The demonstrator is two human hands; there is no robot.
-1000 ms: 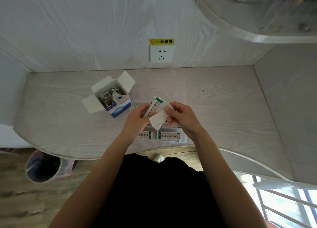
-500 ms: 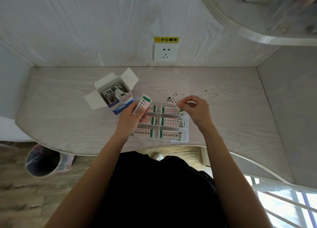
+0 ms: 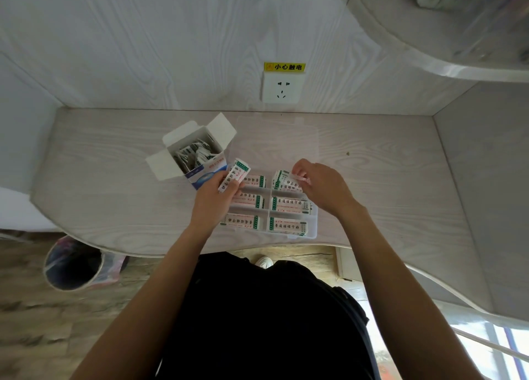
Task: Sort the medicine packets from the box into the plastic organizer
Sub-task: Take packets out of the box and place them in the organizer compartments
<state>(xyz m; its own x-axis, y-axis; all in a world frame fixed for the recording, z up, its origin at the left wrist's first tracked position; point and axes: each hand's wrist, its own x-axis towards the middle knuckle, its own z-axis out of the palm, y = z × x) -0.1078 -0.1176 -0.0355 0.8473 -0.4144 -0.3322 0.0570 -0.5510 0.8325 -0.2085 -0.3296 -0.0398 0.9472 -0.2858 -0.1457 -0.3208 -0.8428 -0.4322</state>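
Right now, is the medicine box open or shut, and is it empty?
Open and not empty: the medicine box has its top flaps spread, and packets show inside.

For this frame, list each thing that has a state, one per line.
Box: flaps open, packets still inside.
Organizer: lid open, all six visible compartments hold packets.
Left hand: holds a packet above the organizer.
Right hand: pinches a packet at the far right compartment.
Wall socket: nothing plugged in.
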